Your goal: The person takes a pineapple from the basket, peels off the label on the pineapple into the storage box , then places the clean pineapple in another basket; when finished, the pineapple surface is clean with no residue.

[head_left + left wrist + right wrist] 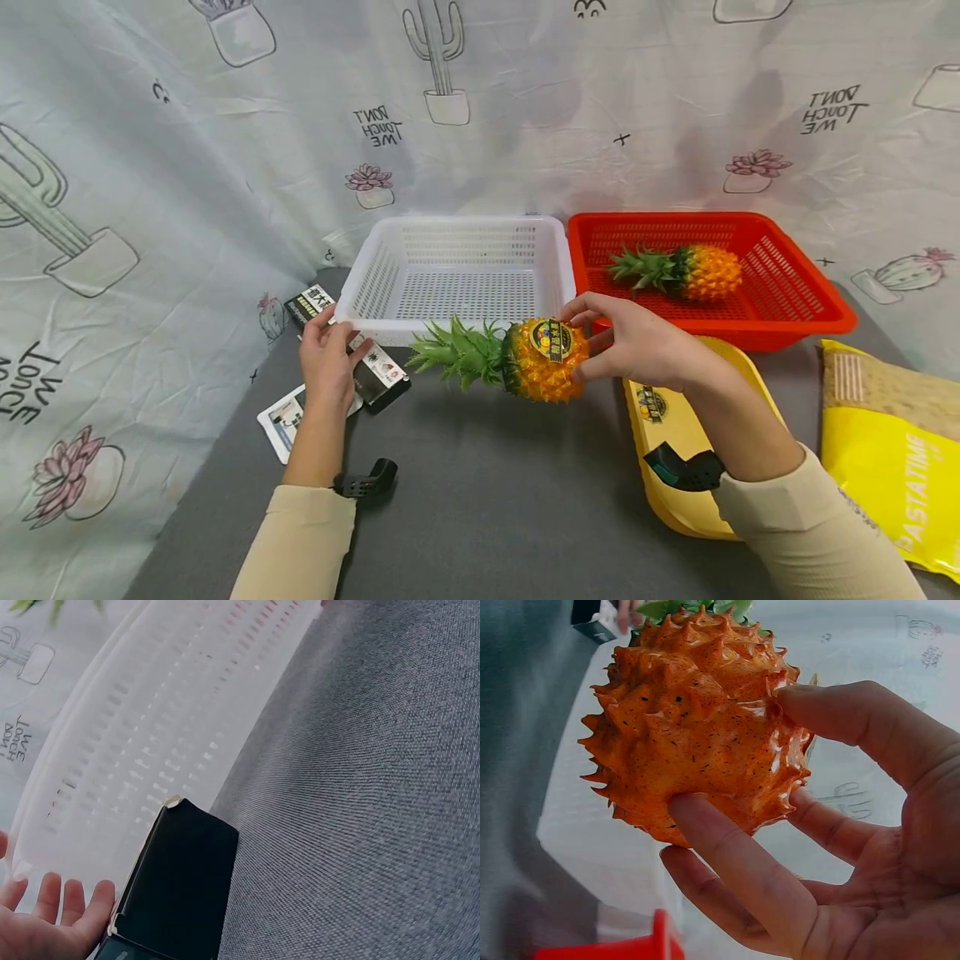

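My right hand point(628, 337) holds a small orange pineapple point(546, 360) by its base, fingers and thumb around it. Its green crown point(461, 354) points left, and a dark label is stuck on its side. In the right wrist view, the fingertips press on the spiky orange body point(697, 742). My left hand point(326, 350) is at the near left corner of a white basket point(457, 327), its fingers loosely bent; whether they touch the rim I cannot tell. Beside it lies a black box point(381, 375). A second pineapple point(708, 272) lies in the red basket point(795, 312).
Under my right forearm lies a yellow tray point(678, 425) with a label. A yellow pasta bag point(885, 467) is at the far right. A white packet point(283, 421) lies by the left forearm on the grey table point(495, 500). Printed curtains point(510, 150) hang behind.
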